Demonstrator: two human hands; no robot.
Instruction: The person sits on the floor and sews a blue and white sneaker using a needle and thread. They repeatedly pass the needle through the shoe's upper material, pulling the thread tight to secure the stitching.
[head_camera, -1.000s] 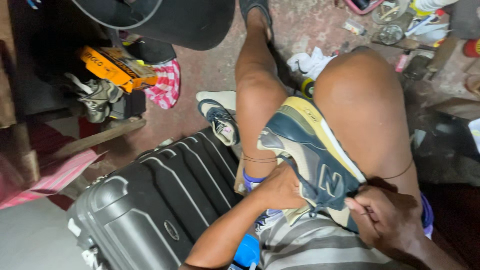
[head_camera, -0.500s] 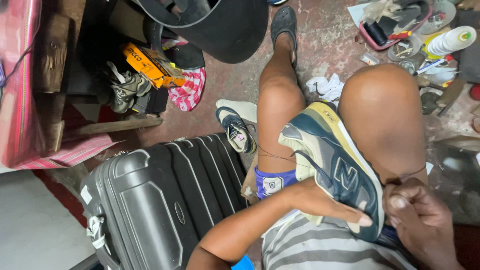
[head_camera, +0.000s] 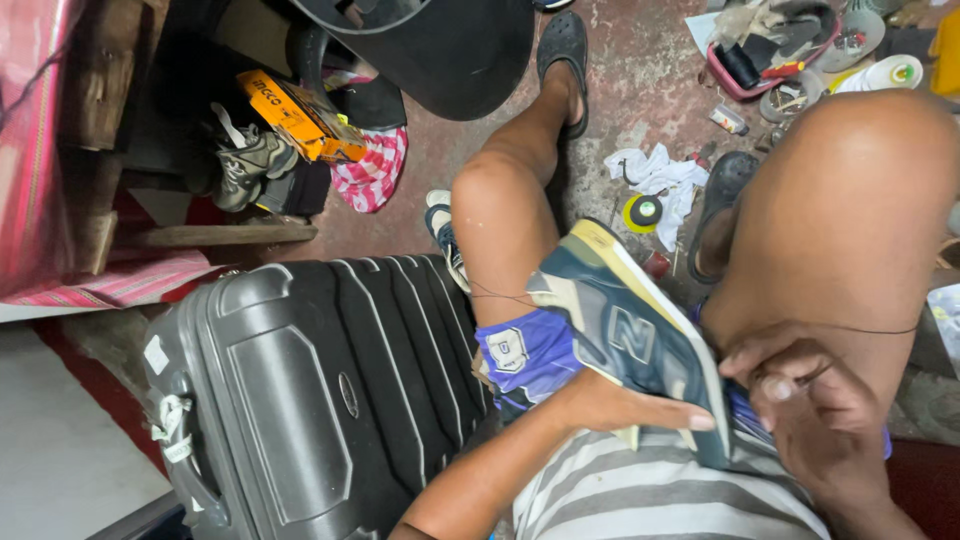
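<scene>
A dark suitcase (head_camera: 300, 400) lies beside the seated person, whose lap carries a navy shoe (head_camera: 630, 335) tilted sole-edge up between the thighs. The left hand (head_camera: 610, 405) is closed around the shoe's heel end and steadies it, while the right hand (head_camera: 810, 400) is pinched shut on a thin thread (head_camera: 850, 328) drawn taut across the knee, so the stitching along the sole looks part done, though how much is left I cannot tell. Against half a second ago, the shoe and hands sit much as they did, and the view has shifted slightly.
</scene>
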